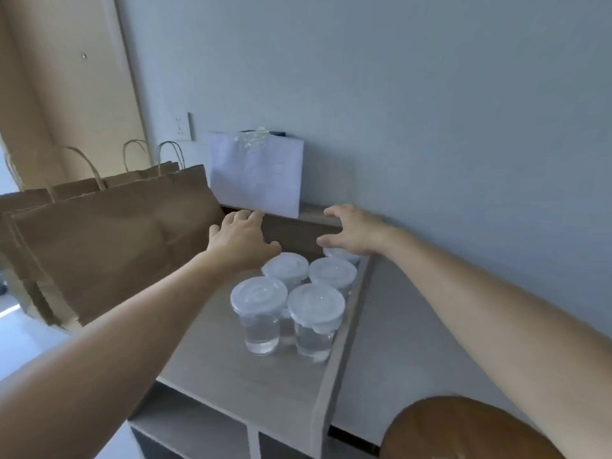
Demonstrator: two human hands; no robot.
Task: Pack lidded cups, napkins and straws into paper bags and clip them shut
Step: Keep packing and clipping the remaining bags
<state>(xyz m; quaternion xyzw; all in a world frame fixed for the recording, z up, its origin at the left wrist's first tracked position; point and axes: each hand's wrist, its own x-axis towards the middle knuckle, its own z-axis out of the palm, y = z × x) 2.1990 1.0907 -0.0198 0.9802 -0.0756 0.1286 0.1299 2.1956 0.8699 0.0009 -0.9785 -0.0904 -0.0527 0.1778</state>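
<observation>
Clear cups (288,303): five, white lids on, water inside, upright in a cluster on the shelf (238,369), just below and nearer than my hands.
Left hand (243,241): fingers loose, empty, beside the bags.
Right hand (354,231): fingers spread, empty, over the farthest cup; I judge it closer.
Bags (116,240): brown paper, left of cups.

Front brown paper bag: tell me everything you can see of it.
The front brown paper bag looks like creased kraft paper, flat and unopened, tilted. It stands left of the lidded cups, foremost of a stack of similar bags whose twisted handles loop above. The left forearm hides part of its lower edge; the left hand is by its right edge, contact unclear.
</observation>
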